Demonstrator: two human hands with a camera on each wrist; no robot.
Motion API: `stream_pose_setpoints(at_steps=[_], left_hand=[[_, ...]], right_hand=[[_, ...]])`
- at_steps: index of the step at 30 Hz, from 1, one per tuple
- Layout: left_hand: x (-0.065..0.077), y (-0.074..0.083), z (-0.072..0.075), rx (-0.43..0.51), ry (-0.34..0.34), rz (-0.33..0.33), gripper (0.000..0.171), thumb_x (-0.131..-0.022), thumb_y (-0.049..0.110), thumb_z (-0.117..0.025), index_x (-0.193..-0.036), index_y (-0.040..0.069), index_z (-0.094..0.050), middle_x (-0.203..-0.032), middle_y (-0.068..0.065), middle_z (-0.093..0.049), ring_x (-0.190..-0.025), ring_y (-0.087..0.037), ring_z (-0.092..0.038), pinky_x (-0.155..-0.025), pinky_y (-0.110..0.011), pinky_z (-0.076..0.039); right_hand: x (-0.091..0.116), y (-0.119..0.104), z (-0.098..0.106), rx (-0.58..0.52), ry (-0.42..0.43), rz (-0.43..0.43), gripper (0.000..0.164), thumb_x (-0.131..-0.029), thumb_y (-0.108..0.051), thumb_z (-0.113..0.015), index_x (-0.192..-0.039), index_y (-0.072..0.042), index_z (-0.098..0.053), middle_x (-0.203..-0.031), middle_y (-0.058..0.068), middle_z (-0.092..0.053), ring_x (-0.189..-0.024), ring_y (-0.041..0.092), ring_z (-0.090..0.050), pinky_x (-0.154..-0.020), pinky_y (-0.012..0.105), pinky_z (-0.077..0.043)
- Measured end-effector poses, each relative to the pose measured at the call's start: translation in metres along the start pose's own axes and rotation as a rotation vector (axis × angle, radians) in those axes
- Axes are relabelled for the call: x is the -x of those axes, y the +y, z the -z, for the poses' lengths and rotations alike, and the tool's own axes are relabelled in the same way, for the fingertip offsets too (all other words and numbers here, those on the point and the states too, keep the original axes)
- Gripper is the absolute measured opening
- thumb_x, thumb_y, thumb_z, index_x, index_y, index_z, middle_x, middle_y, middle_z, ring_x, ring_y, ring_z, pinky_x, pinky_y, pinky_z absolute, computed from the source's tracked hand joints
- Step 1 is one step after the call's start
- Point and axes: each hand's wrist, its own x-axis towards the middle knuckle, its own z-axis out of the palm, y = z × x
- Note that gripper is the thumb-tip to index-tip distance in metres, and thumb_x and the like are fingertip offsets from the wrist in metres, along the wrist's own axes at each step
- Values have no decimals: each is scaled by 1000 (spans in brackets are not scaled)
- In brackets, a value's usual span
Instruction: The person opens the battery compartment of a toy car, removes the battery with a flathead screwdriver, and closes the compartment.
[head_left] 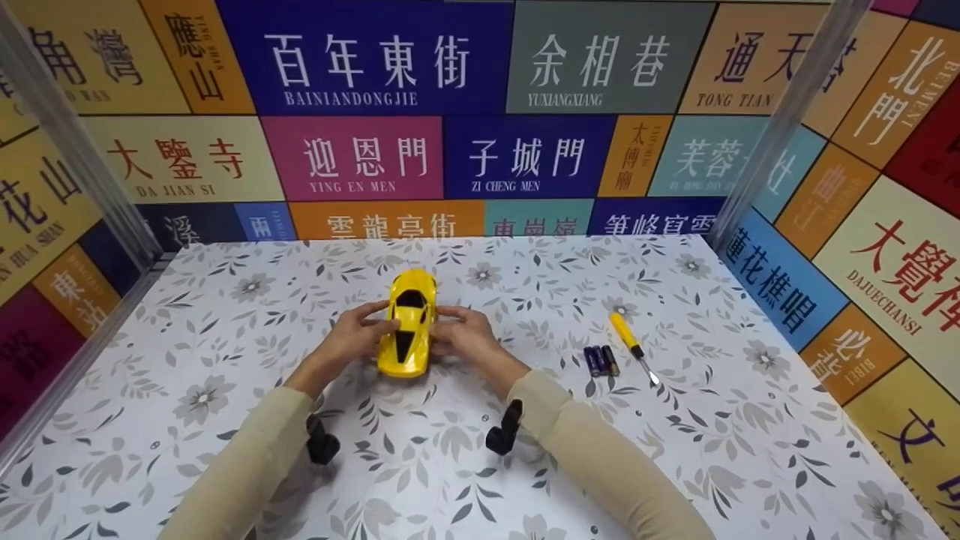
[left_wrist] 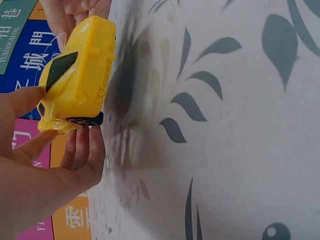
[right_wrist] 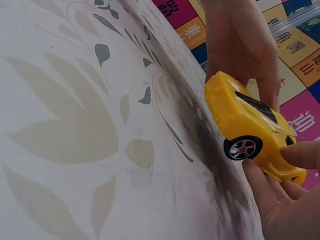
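Note:
A yellow toy car [head_left: 406, 352] with black windows is held between two hands near the middle of the table. My left hand [head_left: 351, 336] grips its left side, thumb over the body and fingers beneath. From the other side my right hand [head_left: 469, 337] pinches it, fingertips close to a wheel. In the left wrist view the toy car [left_wrist: 87, 65] shows its rear end, and a shadow lies on the tabletop beside it. The right wrist view shows the car [right_wrist: 250, 120] with a black, silver-spoked wheel [right_wrist: 243, 148] toward the right hand [right_wrist: 285, 205].
Right of the hands lie several small dark batteries [head_left: 601, 361] side by side. Beyond them is a screwdriver [head_left: 628, 336] with a yellow handle. The white tabletop [head_left: 225, 450] carries a grey floral print. Panels with colourful lettering [head_left: 360, 157] stand behind and at both sides.

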Motion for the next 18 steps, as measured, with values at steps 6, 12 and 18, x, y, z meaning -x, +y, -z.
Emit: stream_pose_setpoints(at_steps=[6, 12, 18], left_hand=[[-2, -4, 3, -51, 19, 49, 64, -101, 31, -57, -157, 13, -32, -155, -24, -42, -129, -29, -54, -101, -35, -53], [-1, -9, 10, -82, 47, 85, 62, -102, 31, -55, -157, 14, -33, -153, -19, -45, -125, -25, -54, -104, -36, -51], [-1, -9, 20, -119, 63, 142, 61, -103, 33, -55, -156, 13, -35, -151, -17, -48, -120, -22, -55, -98, -33, -53]], right_hand=[[-9, 8, -10, -64, 12, -56, 57, -86, 2, -67, -141, -2, -53, -118, 25, -70, -96, 30, -74, -85, 40, -64], [-14, 13, -25, -71, 30, -65, 53, -86, 3, -68, -137, 2, -56, -113, 27, -72, -93, 29, -75, -80, 39, -65], [-16, 12, -36, -13, 29, -50, 52, -84, 2, -69, -135, 2, -58, -112, 23, -73, -93, 29, -75, -79, 37, -65]])
